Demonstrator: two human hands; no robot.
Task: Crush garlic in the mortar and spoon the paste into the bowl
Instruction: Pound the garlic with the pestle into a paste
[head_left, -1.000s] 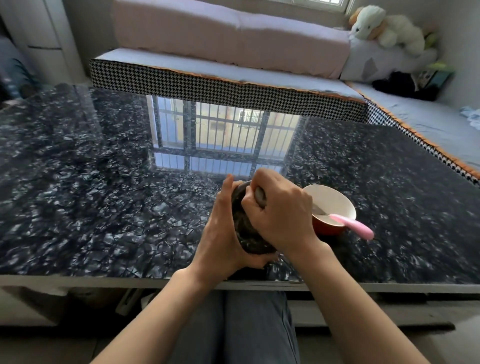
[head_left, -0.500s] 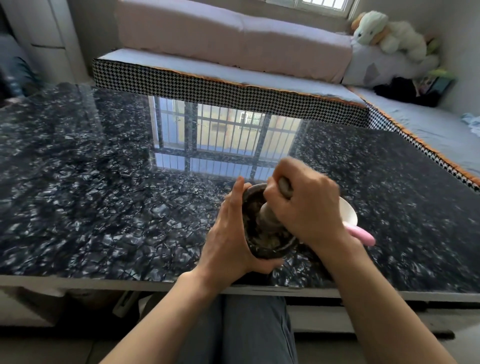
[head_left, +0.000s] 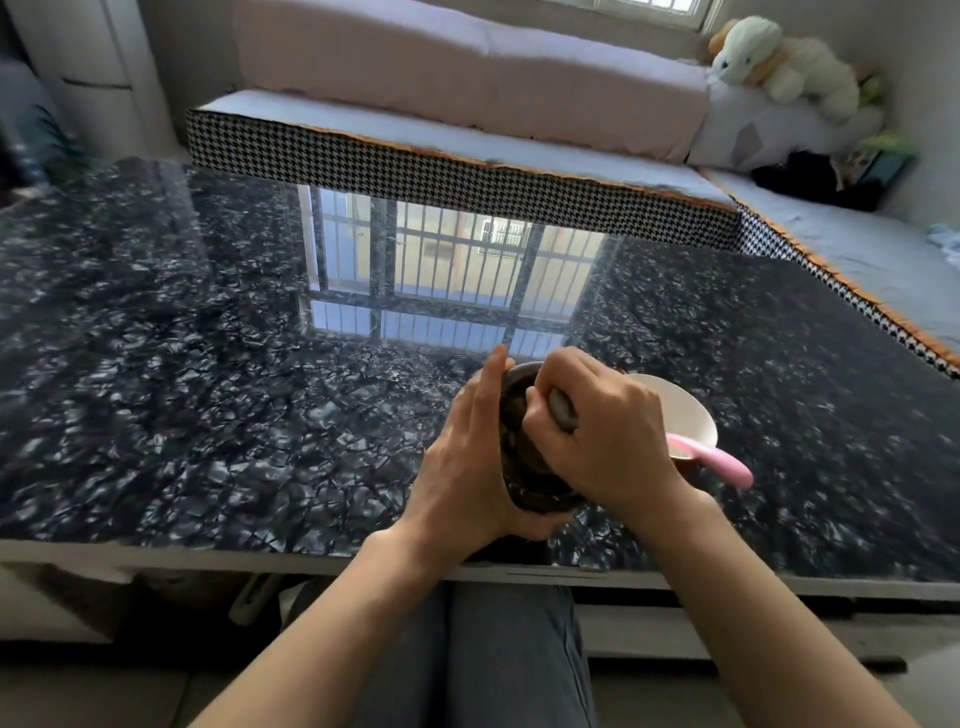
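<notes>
Head view shows my left hand wrapped around the side of the mortar, steadying it near the front edge of the tabletop. My right hand has a closed grip on the pestle, its end down inside the mortar. I cannot see the garlic. Just beside the mortar sits the bowl, its visible inside bare, with the pink spoon resting in it. I judge crushing is underway and spooning is left.
</notes>
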